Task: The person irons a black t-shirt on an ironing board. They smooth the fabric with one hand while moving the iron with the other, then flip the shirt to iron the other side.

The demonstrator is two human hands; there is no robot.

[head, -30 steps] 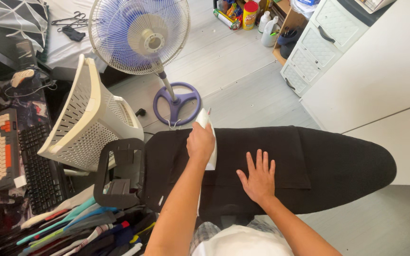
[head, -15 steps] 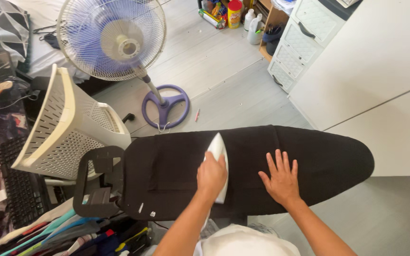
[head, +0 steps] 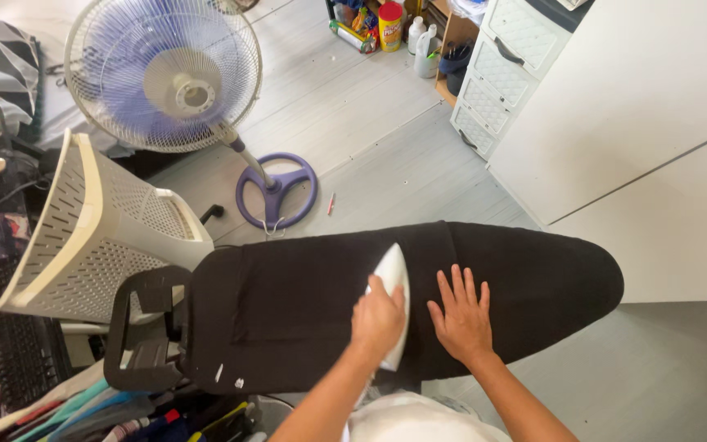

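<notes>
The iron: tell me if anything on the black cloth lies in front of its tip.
Nothing visible does. The left hand grips the white iron, its tip pointing at the far edge of the black cloth on the ironing board. The cloth ahead of it is bare; the right hand lies flat beside it.

Board's right end: we see bare ironing board.
Left: laundry basket and fan crowd it.
</notes>
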